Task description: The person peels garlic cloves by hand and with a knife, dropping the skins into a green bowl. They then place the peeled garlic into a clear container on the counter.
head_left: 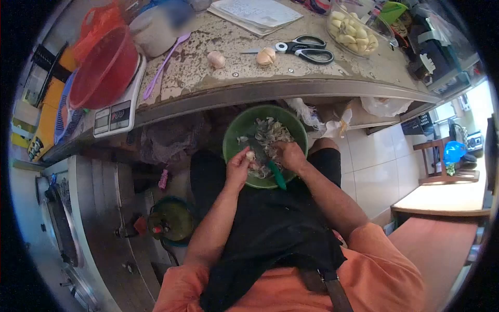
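Observation:
A green bowl [232, 136] rests on my lap, with whitish peelings [271, 130] heaped inside. Over its left part, my left hand [239, 165] pinches a small pale piece that looks like a garlic clove [250, 155]. My right hand [291, 156] reaches into the peelings at the bowl's right side; its fingers are partly buried, and what they hold, if anything, is hidden. Between my hands lies a knife with a green handle [277, 175], its dark blade pointing away from me.
Above the bowl, the worktop [192, 78] holds two bulbs, scissors [306, 49], a tub of peeled cloves [353, 34], papers [255, 14], a purple stick [165, 65] and a scale [120, 113] under a red basin [101, 70]. A bucket [171, 221] stands lower left.

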Available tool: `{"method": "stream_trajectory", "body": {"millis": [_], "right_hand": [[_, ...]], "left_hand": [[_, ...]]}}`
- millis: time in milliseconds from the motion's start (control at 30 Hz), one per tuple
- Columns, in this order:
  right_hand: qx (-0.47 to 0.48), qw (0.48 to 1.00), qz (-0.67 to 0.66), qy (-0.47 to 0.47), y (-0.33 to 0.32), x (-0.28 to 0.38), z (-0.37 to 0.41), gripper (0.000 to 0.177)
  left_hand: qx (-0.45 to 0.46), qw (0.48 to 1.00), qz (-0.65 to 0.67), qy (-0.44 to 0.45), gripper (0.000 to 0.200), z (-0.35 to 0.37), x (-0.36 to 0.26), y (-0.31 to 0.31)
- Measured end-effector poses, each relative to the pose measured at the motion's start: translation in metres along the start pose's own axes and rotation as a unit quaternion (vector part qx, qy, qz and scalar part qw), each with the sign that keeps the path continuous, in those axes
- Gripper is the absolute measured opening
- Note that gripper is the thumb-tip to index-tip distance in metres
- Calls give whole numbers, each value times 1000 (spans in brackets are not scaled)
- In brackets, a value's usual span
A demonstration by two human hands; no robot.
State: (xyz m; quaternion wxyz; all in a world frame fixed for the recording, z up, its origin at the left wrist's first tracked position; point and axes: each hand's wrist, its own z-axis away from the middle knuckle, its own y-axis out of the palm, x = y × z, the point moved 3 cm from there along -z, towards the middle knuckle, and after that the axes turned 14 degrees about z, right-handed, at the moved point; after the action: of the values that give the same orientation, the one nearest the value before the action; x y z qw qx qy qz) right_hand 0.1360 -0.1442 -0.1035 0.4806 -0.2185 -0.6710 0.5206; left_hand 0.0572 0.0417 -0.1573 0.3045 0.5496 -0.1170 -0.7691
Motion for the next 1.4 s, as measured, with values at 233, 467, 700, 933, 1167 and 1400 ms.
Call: {"method": "stream_trajectory", "body": {"millis": [233,467,700,933,1167,1400], "right_hand": [[-15,999,41,11,6,-16,1,22],[50,997,59,31,4,-22,4,28],[26,997,70,-15,-7,-16,3,15],[60,996,68,-18,-16,-22,15,20],[-239,959,151,-25,-46,-34,32,56],[-57,948,-153,273,-19,-61,56,69]], "left_hand": [[-25,999,-25,-19,37,2,-3,3],[-44,998,-26,-36,35,5,-7,4],[-56,998,-24,-26,29,-3,3,-3],[-58,997,-7,-50,23,6,-7,5],[-28,988,99,-112,24,-8,5,-15],[-53,987,123,-89,33,-5,-5,-3]]}}
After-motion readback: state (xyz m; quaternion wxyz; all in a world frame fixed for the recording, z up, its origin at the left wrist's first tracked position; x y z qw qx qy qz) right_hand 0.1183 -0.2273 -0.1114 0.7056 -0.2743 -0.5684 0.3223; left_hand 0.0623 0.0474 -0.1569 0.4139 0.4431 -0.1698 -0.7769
